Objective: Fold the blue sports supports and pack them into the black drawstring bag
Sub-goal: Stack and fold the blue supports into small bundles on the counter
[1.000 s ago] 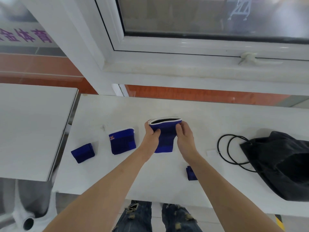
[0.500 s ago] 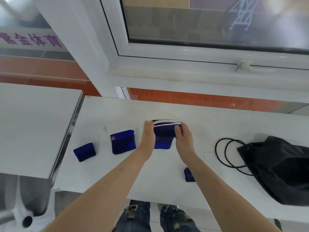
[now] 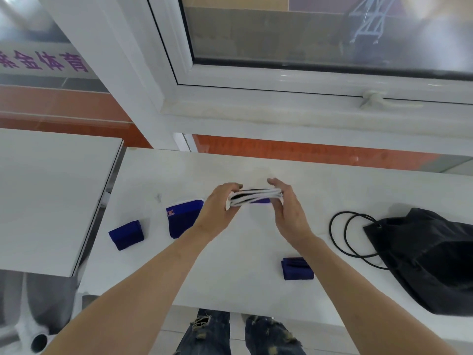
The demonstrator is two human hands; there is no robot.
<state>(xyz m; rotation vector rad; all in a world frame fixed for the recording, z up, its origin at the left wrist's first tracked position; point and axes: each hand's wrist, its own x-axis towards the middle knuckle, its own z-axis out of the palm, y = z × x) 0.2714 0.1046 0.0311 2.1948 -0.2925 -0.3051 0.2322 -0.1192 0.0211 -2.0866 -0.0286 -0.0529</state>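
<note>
A blue sports support (image 3: 256, 197) with white edging is held above the white table (image 3: 358, 180), folded so its white rims stack together. My left hand (image 3: 220, 208) grips its left end and my right hand (image 3: 286, 208) grips its right end. A second blue support with white rim (image 3: 183, 217) lies flat just left of my left hand. A small folded blue support (image 3: 126, 234) lies further left. Another folded blue piece (image 3: 297, 268) rests near the front edge under my right forearm. The black drawstring bag (image 3: 430, 257) lies at the right with its cord (image 3: 350, 237) looped beside it.
A second white table (image 3: 51, 196) stands to the left across a narrow gap. A window frame and sill (image 3: 281, 116) run along the far side behind the table. My legs in jeans show below the table's front edge.
The support stood open and upright between my hands. I folded it down, and its white rims now lie pressed together. My hands have lifted slightly off the table.
</note>
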